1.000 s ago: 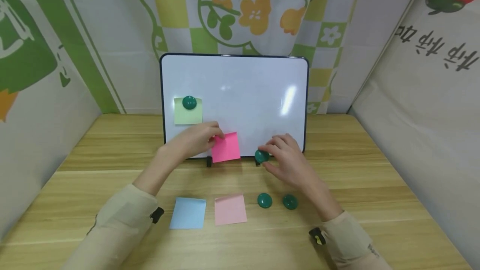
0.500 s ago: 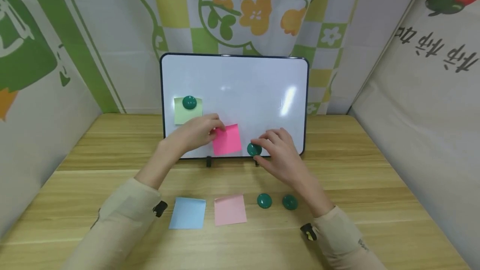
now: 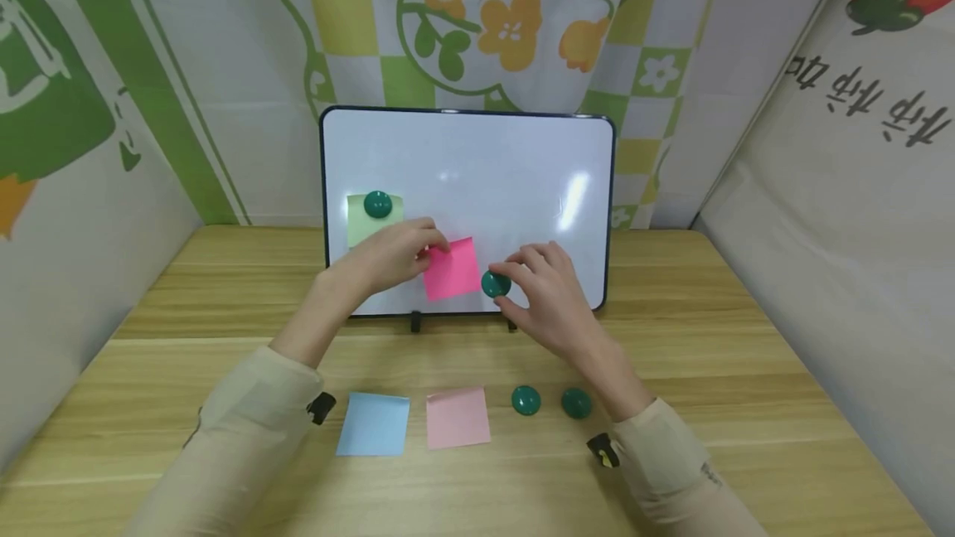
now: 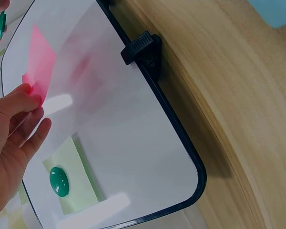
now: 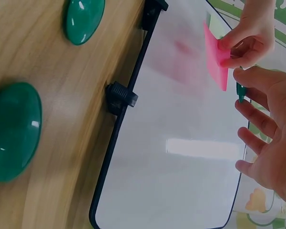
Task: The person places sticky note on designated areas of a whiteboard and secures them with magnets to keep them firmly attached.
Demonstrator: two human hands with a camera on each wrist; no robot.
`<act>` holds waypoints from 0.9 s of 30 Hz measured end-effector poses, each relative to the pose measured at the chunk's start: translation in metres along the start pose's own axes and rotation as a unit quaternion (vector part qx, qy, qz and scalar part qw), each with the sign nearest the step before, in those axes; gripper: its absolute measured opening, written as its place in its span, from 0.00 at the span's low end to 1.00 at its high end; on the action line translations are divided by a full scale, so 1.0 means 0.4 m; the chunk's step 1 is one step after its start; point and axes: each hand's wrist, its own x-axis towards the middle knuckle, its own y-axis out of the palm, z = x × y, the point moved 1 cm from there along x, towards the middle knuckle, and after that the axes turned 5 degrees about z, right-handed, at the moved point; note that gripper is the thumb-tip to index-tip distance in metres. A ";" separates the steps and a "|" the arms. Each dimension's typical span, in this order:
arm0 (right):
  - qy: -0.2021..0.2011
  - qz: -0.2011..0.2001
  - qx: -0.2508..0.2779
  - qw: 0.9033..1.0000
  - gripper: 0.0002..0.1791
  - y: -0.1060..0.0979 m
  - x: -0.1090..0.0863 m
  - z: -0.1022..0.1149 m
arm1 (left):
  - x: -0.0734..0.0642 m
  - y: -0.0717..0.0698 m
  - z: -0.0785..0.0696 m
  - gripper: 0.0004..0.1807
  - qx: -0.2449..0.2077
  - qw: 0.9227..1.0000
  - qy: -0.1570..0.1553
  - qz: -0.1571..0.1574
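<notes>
The left hand (image 3: 395, 259) pinches the hot-pink note (image 3: 453, 272) at its far left corner between thumb and forefinger, the remaining fingers loosely bent, and the note hangs slightly tilted in front of the lower middle of the whiteboard (image 3: 507, 172), held off its surface, as its reflection in the left wrist view shows. Just to the right of the note, with a small gap between, the right hand (image 3: 548, 297) grips a green magnet (image 3: 495, 283) by its edges between thumb and fingertip, its other fingers spread and partly curled around nothing. On the left part of the board a light green note (image 3: 364, 228) sits under a round magnet (image 3: 378, 204), the note's near right part hidden behind the left hand in the head view. The board stands upright at the far side of the wooden table (image 3: 746, 355), a black clip (image 3: 415, 321) at its lower edge. Nearer on the table lie a blue note (image 3: 375, 424) on the left, a pale pink note (image 3: 458, 418) beside it, then a left loose magnet (image 3: 525, 400) and a right loose magnet (image 3: 576, 403), side by side and apart
</notes>
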 end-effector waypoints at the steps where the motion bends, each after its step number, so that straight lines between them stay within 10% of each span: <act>1: -0.001 -0.002 0.001 1.000 0.22 0.001 0.003 0.001 | 0.001 -0.002 0.000 0.15 -0.002 1.000 0.000 0.000; 27: -0.003 -0.005 -0.015 1.000 0.21 0.023 0.066 0.013 | 0.027 -0.033 0.023 0.19 -0.018 0.999 -0.025 -0.013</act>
